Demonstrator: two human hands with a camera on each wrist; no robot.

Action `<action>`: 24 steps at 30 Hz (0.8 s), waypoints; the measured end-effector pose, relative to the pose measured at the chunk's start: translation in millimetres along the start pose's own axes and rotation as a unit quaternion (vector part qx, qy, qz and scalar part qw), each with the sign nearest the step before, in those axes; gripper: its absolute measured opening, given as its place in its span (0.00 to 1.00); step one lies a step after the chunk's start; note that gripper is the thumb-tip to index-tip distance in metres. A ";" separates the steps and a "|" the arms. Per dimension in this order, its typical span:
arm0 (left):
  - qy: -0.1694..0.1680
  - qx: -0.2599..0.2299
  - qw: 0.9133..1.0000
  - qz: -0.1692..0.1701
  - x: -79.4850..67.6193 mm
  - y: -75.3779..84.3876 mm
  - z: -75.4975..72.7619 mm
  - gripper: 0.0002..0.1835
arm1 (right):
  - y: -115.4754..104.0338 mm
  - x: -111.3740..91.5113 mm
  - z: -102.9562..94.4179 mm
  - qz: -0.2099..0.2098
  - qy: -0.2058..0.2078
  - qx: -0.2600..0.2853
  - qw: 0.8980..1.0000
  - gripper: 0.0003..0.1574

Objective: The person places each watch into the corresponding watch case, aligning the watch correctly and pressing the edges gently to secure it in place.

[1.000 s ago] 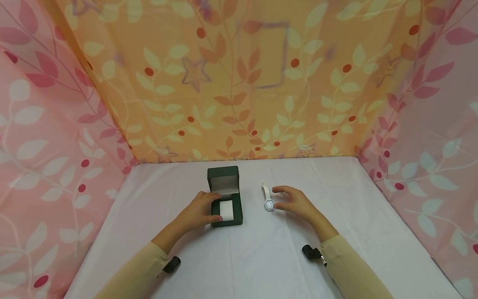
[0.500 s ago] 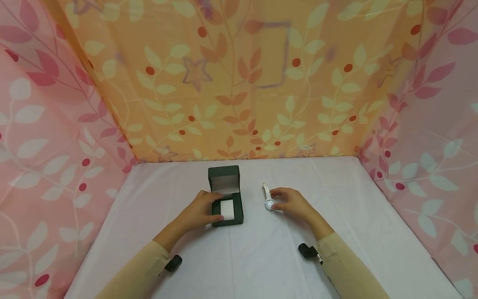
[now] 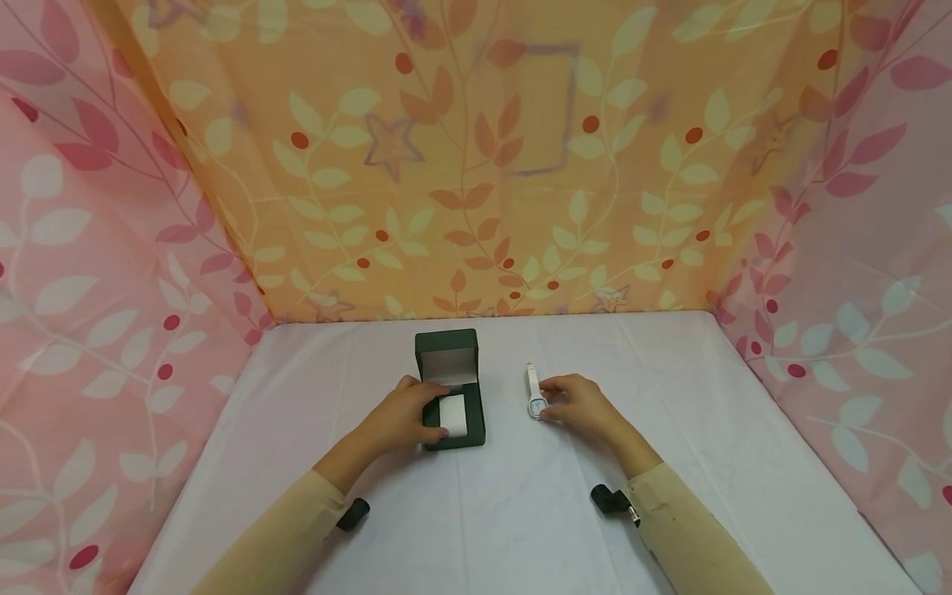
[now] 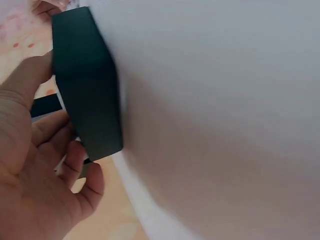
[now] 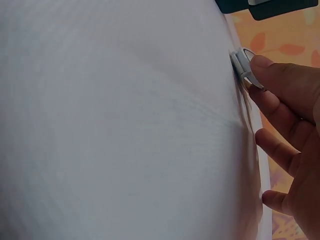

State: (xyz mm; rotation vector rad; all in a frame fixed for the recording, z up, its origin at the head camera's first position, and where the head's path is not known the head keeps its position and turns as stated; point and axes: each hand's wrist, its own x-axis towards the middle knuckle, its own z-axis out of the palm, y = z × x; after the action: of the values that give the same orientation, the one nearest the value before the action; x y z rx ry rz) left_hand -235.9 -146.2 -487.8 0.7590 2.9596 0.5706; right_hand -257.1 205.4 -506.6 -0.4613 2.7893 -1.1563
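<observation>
A dark green watch box (image 3: 477, 426) stands on the white-covered table with its lid up. Inside it sits a white cushion (image 3: 453, 416), and my left hand (image 3: 397, 418) pinches this between thumb and fingers from the left. In the left wrist view the box (image 4: 95, 110) hides part of those fingers. To the right of the box lies a white wristwatch (image 3: 537, 406), its strap stretched away toward the back. My right hand (image 3: 583, 405) pinches the watch by its case. The right wrist view shows the thumb (image 5: 287, 77) and index finger at the watch (image 5: 245, 65).
A white cloth covers the table (image 3: 513, 512). Behind it rises an orange leaf-patterned curtain (image 3: 461, 190), with pink patterned curtains at the left (image 3: 111, 289) and right (image 3: 855, 273). Small black cameras (image 3: 610, 498) hang at both wrists.
My right hand has come left onto the watch and taken hold of it; the strap has swung slightly right. The cushion has risen a little in the box under my left hand.
</observation>
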 end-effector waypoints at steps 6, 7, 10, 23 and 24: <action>-0.016 0.035 0.999 0.000 4.4 5.6 -5.6 0.39 | 1.1 2.5 2.8 0.000 0.011 -0.022 1.000 0.28; -0.016 0.040 0.999 0.004 4.9 6.1 -5.7 0.39 | 1.5 2.7 3.1 0.001 0.012 -0.023 1.000 0.27; -0.013 0.049 0.999 0.016 6.3 7.5 -5.2 0.38 | 1.1 2.0 3.1 0.013 0.011 -0.014 1.000 0.23; 0.016 0.048 0.998 0.026 3.7 16.8 -2.9 0.39 | -3.4 -2.3 3.3 0.028 -0.007 0.026 0.999 0.13; 0.016 0.052 0.998 0.024 3.6 17.6 -3.2 0.40 | -4.1 -2.2 3.1 0.028 -0.007 0.031 0.999 0.13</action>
State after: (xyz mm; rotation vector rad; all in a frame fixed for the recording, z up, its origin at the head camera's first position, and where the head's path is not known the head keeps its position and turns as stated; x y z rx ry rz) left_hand -231.4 -131.3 -478.4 0.8382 3.0281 0.4372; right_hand -253.4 201.2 -506.1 -0.3808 2.7268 -1.2199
